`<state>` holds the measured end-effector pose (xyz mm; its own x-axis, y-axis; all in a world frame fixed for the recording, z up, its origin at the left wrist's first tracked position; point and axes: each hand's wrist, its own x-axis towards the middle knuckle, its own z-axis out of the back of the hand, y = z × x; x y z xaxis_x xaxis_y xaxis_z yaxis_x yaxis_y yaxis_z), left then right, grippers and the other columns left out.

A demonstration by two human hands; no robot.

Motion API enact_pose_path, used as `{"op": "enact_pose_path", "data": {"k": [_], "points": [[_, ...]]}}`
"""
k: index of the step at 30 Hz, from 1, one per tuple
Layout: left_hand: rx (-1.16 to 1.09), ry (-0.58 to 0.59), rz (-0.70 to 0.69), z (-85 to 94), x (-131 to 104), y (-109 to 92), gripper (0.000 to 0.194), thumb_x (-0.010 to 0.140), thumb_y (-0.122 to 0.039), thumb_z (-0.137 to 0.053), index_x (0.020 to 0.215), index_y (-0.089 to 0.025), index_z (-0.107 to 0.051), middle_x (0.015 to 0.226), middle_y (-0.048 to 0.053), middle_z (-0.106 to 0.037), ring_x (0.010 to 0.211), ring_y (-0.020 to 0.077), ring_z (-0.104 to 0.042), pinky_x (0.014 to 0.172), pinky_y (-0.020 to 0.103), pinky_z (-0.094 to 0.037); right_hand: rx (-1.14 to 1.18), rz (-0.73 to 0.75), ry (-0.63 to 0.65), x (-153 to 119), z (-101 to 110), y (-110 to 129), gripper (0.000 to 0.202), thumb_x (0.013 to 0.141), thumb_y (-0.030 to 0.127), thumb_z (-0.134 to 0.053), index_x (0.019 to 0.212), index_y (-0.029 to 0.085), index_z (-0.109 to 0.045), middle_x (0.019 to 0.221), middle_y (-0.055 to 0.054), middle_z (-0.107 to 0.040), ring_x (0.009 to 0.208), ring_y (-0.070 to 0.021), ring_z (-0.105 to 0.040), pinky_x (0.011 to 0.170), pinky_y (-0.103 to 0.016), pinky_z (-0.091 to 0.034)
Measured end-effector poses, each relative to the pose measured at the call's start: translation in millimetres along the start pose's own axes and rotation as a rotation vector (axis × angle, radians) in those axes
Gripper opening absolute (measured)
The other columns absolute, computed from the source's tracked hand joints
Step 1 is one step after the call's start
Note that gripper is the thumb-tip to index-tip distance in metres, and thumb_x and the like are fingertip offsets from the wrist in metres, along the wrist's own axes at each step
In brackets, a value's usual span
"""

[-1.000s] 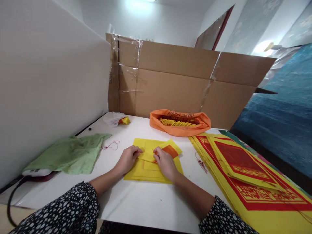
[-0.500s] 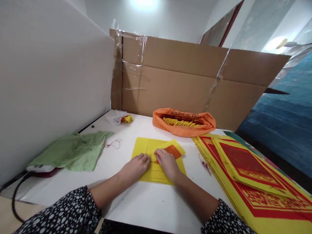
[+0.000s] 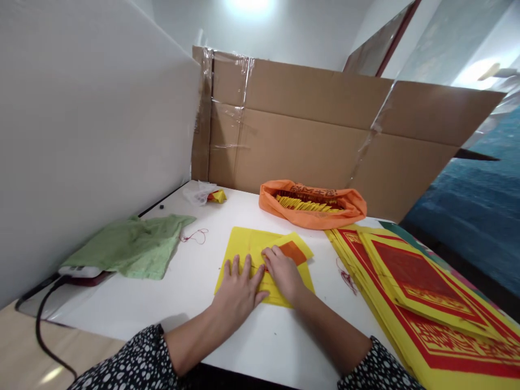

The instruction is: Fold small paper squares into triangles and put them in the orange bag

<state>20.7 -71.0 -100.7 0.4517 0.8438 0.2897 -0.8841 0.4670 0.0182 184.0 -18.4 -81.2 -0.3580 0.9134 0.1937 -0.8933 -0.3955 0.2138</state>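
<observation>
Since half a second ago the left hand (image 3: 236, 295) has unrolled from a loose fist into a spread palm, laid over the 7-to-8 o'clock side of the yellow sheet (image 3: 244, 238) in the head view. Its fingers point towards 12, are well parted and grip nothing; they appear to rest on the sheet. The right hand (image 3: 283, 272) has barely shifted: its fingers are bent and bunched at the near-left end of a smaller yellow piece with an orange patch (image 3: 294, 253), touching it, though whether they pinch or only press I cannot tell, since the thumb is hidden. The change reads as a turn from fingertip work to flattening and steadying, with the right hand minding the smaller piece

The yellow sheet lies flat on the white table (image 3: 195, 314), straight ahead of the person; the smaller piece sits askew on its 2 o'clock part, one corner reaching the sheet's edge. Taking the sheet as the dial's centre, an orange bag (image 3: 268, 201) packed with yellow folded packets (image 3: 311, 205) stands at 1 o'clock, a stack of red-printed yellow sheets (image 3: 459, 287) lies between 3 and 4, with a tangle of red thread (image 3: 346, 279) just inside it at 3, and a green cloth (image 3: 138, 244) spreads at 9
</observation>
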Motion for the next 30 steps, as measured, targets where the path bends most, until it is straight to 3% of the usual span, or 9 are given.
{"op": "enact_pose_path", "data": {"k": [5,9,11,13,15,17,20,24,30], "points": [[-0.012,-0.013,0.042,-1.5,-3.9,-3.4,0.059,0.09,-0.06,-0.043,0.139,-0.028,-0.046,0.138,0.019,-0.048,0.124,0.052,-0.036,0.093,0.071,-0.028,-0.038,-0.023,0.049,-2.1,3.6,2.4,0.022,0.096,0.016,-0.042,0.109,0.024,-0.058,0.104,-0.005,-0.058,0.076,-0.0156,-0.061,0.061,-0.025,-0.043],[0.017,0.042,0.029,14.5,4.6,-1.6,0.059,0.088,-0.058,-0.051,0.136,-0.025,-0.05,0.132,0.02,-0.053,0.12,0.0507,-0.042,0.096,0.074,-0.021,0.066,0.017,0.022,-11.7,4.4,-1.5,0.024,0.094,0.015,-0.044,0.11,0.023,-0.061,0.104,-0.007,-0.056,0.082,-0.0181,-0.061,0.068,-0.027,-0.048],[0.011,0.084,-0.065,23.4,15.3,5.6,0.057,0.087,-0.057,-0.053,0.131,-0.02,-0.054,0.125,0.02,-0.057,0.122,0.0473,-0.044,0.103,0.071,-0.017,0.182,0.034,-0.03,-17.7,5.2,-6.0,0.024,0.093,0.015,-0.046,0.112,0.021,-0.06,0.104,-0.007,-0.055,0.086,-0.0186,-0.061,0.075,-0.029,-0.049],[-0.065,0.128,-0.232,27.9,28.0,15.3,0.053,0.09,-0.056,-0.051,0.122,-0.015,-0.059,0.124,0.02,-0.058,0.131,0.0429,-0.038,0.108,0.061,-0.023,0.313,0.034,-0.07,-22.0,7.6,-10.8,0.023,0.091,0.014,-0.05,0.111,0.02,-0.059,0.104,-0.007,-0.055,0.085,-0.0173,-0.06,0.079,-0.03,-0.05],[-0.166,0.172,-0.352,26.5,39.2,24.2,0.05,0.093,-0.055,-0.044,0.119,-0.015,-0.058,0.136,0.019,-0.05,0.137,0.0371,-0.034,0.109,0.051,-0.029,0.416,0.025,-0.082,-24.0,11.4,-14.8,0.022,0.088,0.014,-0.053,0.109,0.019,-0.06,0.103,-0.005,-0.054,0.081,-0.0155,-0.06,0.08,-0.03,-0.051],[-0.241,0.206,-0.394,21.4,46.0,29.7,0.055,0.094,-0.058,-0.038,0.124,-0.014,-0.053,0.145,0.02,-0.042,0.139,0.0354,-0.031,0.11,0.051,-0.029,0.475,0.025,-0.082,-25.1,15.0,-17.4,0.024,0.087,0.012,-0.054,0.109,0.018,-0.06,0.103,-0.005,-0.054,0.079,-0.0141,-0.06,0.08,-0.03,-0.052],[-0.291,0.249,-0.372,14.8,47.4,31.8,0.065,0.093,-0.062,-0.034,0.134,-0.013,-0.044,0.151,0.023,-0.032,0.142,0.0366,-0.024,0.112,0.055,-0.022,0.452,0.093,-0.083,-31.0,16.6,-19.4,0.023,0.088,0.013,-0.052,0.107,0.017,-0.064,0.109,-0.008,-0.055,0.087,-0.0158,-0.061,0.086,-0.031,-0.052],[-0.307,0.327,-0.337,15.7,45.0,29.9,0.074,0.091,-0.067,-0.033,0.141,-0.012,-0.039,0.155,0.023,-0.019,0.144,0.0382,-0.011,0.113,0.058,-0.014,0.265,0.23,-0.118,-50.3,9.6,-22.1,0.024,0.091,0.019,-0.052,0.111,0.018,-0.067,0.113,-0.012,-0.058,0.103,-0.0246,-0.057,0.093,-0.042,-0.049],[-0.264,0.382,-0.228,18.8,52.3,30.6,0.066,0.096,-0.061,-0.026,0.147,-0.021,-0.034,0.157,0.021,-0.014,0.143,0.0412,-0.012,0.11,0.059,-0.02,0.141,0.193,-0.22,-71.1,4.4,-26.8,0.028,0.092,0.019,-0.052,0.116,0.014,-0.066,0.119,-0.017,-0.058,0.107,-0.0287,-0.055,0.094,-0.049,-0.048]]}}
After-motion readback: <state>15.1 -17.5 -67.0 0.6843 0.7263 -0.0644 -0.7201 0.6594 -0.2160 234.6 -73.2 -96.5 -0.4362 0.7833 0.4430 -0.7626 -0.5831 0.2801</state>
